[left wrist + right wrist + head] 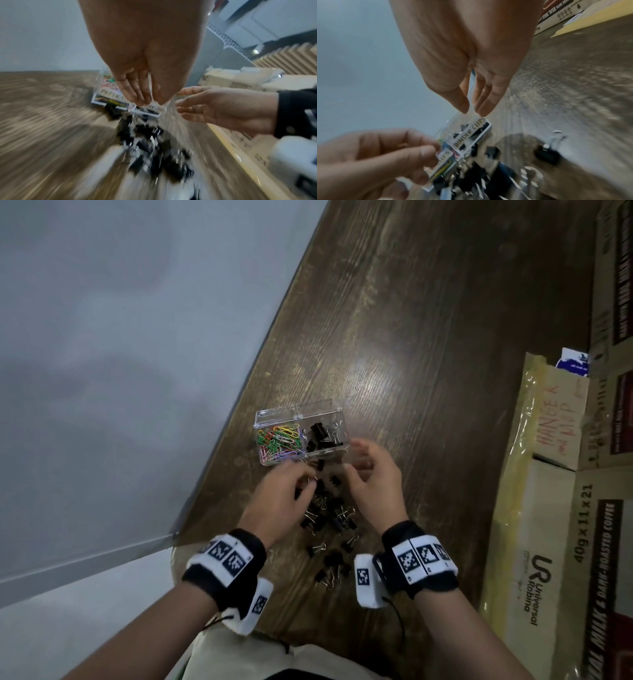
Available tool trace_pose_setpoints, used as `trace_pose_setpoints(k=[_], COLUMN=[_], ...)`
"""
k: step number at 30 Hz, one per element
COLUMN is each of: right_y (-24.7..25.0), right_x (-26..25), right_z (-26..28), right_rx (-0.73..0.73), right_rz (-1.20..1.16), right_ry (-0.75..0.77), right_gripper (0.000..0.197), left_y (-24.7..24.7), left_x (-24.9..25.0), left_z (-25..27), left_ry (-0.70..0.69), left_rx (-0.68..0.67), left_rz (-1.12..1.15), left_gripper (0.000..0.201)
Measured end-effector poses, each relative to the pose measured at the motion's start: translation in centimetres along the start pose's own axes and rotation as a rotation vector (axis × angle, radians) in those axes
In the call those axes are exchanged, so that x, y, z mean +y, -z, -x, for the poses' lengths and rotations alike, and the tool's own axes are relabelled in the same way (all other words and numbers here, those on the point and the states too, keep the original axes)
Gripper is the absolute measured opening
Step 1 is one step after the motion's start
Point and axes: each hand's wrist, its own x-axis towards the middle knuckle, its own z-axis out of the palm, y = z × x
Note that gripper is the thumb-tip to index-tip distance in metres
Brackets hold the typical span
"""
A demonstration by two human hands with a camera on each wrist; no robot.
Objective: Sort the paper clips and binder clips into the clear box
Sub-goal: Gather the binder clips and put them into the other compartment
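Note:
A clear two-compartment box stands open on the wooden table. Coloured paper clips fill its left half, and black binder clips lie in its right half, labelled "BINDER CLIPS". Loose binder clips are heaped just in front of the box. My left hand curls down onto the top of that heap; blur hides whether it holds a clip. My right hand hovers by the box's near right corner, fingers relaxed and empty.
Taped cardboard cartons line the table's right side. The table's left edge runs diagonally close beside the box, with grey floor beyond. One binder clip lies apart to the right of the heap.

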Motion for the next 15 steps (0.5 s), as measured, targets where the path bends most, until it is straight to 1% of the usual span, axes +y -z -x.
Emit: trace_pose_setpoints(k=[1,2,3,4,5,6,7,8,10,11,13,15], right_y=[0.5,1.1,1.7,2.2,2.6,2.8,2.8,2.6,1.9,1.5,0.7,0.1], right_x=[0.6,1.3,2.0,2.7,3.2,3.8,4.5,5.0,6.1,6.3,6.3,6.0], right_z=[0.8,1.7,2.6,3.5,4.3,5.1,5.7,6.3,7.0,7.2,7.3,7.1], right_rx=[-0.034,-0.090,-0.165,-0.250,-0.333,-0.393,-0.425,-0.431,-0.402,-0.379,-0.330,-0.287], right_rz=[0.052,0.126,0.216,0.315,0.406,0.478,0.512,0.513,0.468,0.448,0.409,0.345], right_ry=[-0.014,-0.040,-0.072,-0.108,-0.140,-0.152,-0.137,-0.106,-0.045,-0.027,-0.027,-0.056], right_gripper=[0.038,0.036,0.040,0.052,0.066,0.076,0.079,0.075,0.055,0.044,0.030,0.025], left_y=[-0.5,-0.9,-1.4,-2.0,-2.5,-3.2,-3.8,-4.3,-4.9,-5.0,-5.1,-5.0], left_x=[-0.5,-0.8,-1.1,-1.3,-1.4,-1.4,-1.5,-1.5,-1.4,-1.3,-1.4,-1.7], left_z=[1.1,2.4,3.6,4.6,5.6,6.4,7.0,7.3,7.4,7.3,6.8,6.2], left_ry=[-0.017,-0.032,-0.043,-0.049,-0.046,-0.049,-0.060,-0.082,-0.132,-0.152,-0.167,-0.135], left_rx=[-0.098,-0.209,-0.318,-0.413,-0.493,-0.545,-0.563,-0.550,-0.477,-0.441,-0.380,-0.337], left_rz=[-0.021,-0.044,-0.081,-0.130,-0.182,-0.224,-0.245,-0.243,-0.204,-0.192,-0.177,-0.124], left_gripper=[0.021,0.032,0.047,0.061,0.070,0.072,0.068,0.057,0.032,0.023,0.016,0.013])
